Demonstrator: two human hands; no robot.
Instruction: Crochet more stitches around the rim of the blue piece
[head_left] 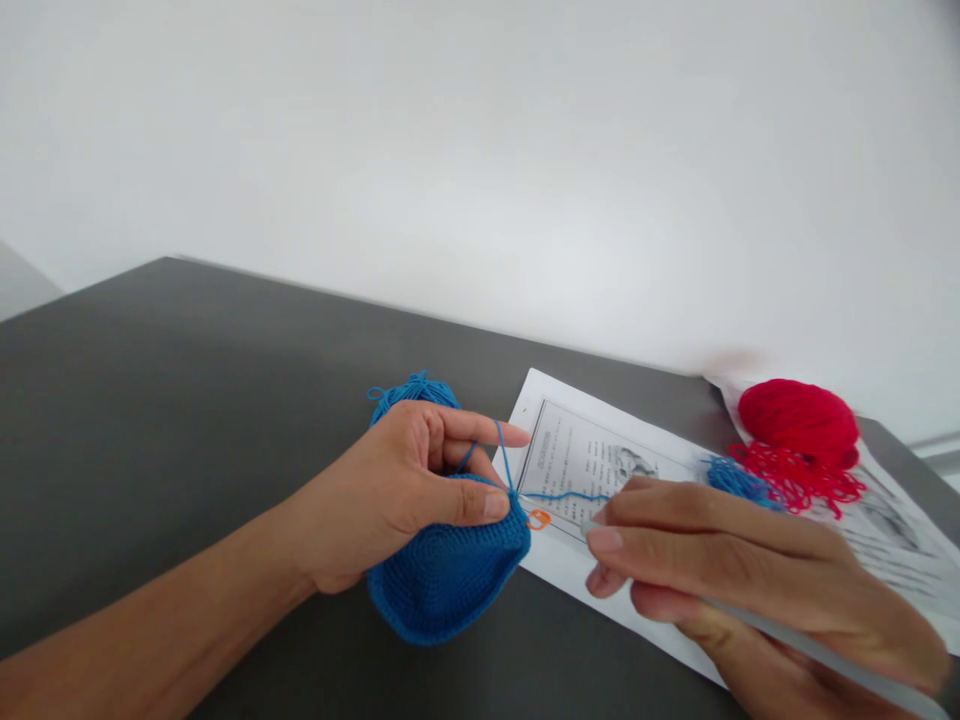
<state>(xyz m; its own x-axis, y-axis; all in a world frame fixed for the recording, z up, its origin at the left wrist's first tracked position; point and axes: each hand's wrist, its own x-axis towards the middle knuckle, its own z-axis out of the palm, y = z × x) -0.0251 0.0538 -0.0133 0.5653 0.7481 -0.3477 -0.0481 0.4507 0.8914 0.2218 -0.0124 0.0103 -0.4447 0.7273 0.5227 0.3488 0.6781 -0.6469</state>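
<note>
My left hand (pixel 420 480) is closed on a blue crocheted piece (pixel 450 580), cup-shaped, pinching its upper rim under the thumb. Blue yarn (pixel 504 455) runs from that rim up over my outstretched left index finger. An orange stitch marker (pixel 538 519) hangs at the piece's right corner. To the right, my right hand (pixel 712 560) is closed around a pale grey crochet hook (pixel 817 650), whose shaft slants down toward the lower right. A strand of blue yarn stretches from the corner to the right fingertips. The hook's tip cannot be made out.
Behind my left hand lies a blue yarn ball (pixel 416 392). A printed pattern sheet (pixel 536 395) rests under the hands on the dark table (pixel 225 370). On the right, a red yarn ball (pixel 799 420) and loose blue yarn (pixel 739 480) sit over papers. A white wall (pixel 450 150) stands behind.
</note>
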